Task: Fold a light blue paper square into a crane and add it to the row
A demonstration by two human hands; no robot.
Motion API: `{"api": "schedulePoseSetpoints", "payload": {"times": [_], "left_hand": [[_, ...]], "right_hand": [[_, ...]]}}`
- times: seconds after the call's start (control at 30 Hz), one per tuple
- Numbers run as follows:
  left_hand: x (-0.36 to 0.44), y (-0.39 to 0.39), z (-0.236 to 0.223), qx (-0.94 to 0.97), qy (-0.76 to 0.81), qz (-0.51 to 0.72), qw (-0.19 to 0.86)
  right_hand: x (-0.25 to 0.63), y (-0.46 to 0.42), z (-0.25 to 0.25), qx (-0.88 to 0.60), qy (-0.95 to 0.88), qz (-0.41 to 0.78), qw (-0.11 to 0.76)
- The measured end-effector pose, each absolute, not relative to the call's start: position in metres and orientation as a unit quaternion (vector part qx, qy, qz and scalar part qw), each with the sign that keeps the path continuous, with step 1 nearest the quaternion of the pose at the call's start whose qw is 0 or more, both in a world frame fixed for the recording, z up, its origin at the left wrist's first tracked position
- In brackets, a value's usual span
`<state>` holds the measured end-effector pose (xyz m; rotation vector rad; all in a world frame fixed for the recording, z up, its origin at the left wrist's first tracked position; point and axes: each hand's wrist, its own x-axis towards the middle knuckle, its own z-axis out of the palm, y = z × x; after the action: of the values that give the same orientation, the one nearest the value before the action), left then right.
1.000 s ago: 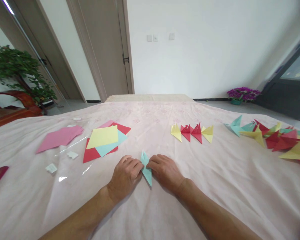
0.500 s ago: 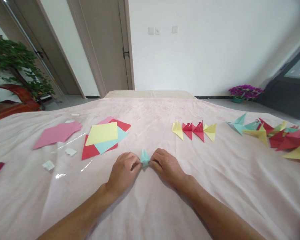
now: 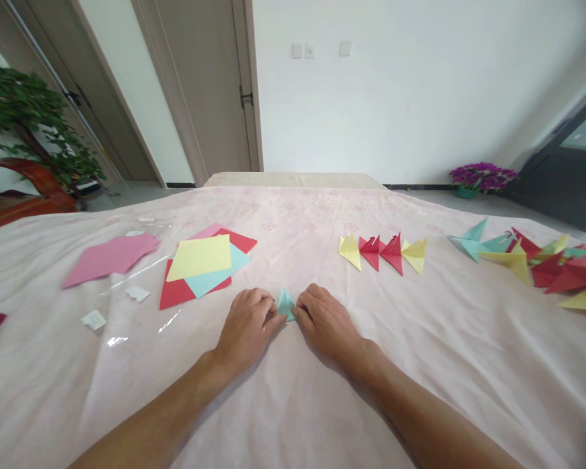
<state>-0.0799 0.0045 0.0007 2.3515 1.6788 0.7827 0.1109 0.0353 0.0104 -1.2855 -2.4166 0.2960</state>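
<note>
A small folded piece of light blue origami paper [image 3: 286, 303] lies on the cloth between my two hands, two narrow points facing away from me. My left hand [image 3: 251, 324] pinches its left side, thumb along the lower edge. From the other side, my right hand [image 3: 325, 319] grips the right edge with thumb and fingers together. The fingertips cover part of the folds. Beyond my right hand stands a short row of folded paper cranes: a yellow crane [image 3: 350, 252], red cranes [image 3: 391, 253] and another yellow one [image 3: 415, 255].
Square sheets in a pile [image 3: 200, 257] lie left of centre, beside pink paper [image 3: 111, 259] on clear plastic. White scraps [image 3: 94, 320] rest near it. At the far right is a heap of colourful paper cranes [image 3: 547, 264]. A pink tablecloth [image 3: 293, 404] covers the table.
The long lower point of the light blue paper has been folded up, so the piece is now shorter. My left thumb has moved in along its bottom edge. The view has tilted slightly down.
</note>
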Motion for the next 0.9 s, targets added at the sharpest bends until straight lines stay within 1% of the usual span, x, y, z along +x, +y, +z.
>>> {"api": "schedulePoseSetpoints", "payload": {"times": [0.13,0.27,0.43,0.9], "left_hand": [[-0.089,0.005,0.003,0.785,0.539,0.276,0.130],[-0.089,0.007,0.004,0.777,0.542,0.283,0.148],[-0.086,0.008,0.002,0.778,0.553,0.268,0.133],[-0.074,0.008,0.001,0.774,0.591,0.220,0.048]], "right_hand": [[0.111,0.035,0.011,-0.468,-0.854,0.122,0.194],[0.112,0.036,0.009,-0.469,-0.849,0.130,0.206],[0.112,0.035,0.007,-0.474,-0.843,0.127,0.219],[0.111,0.033,0.004,-0.489,-0.839,0.090,0.221]]}}
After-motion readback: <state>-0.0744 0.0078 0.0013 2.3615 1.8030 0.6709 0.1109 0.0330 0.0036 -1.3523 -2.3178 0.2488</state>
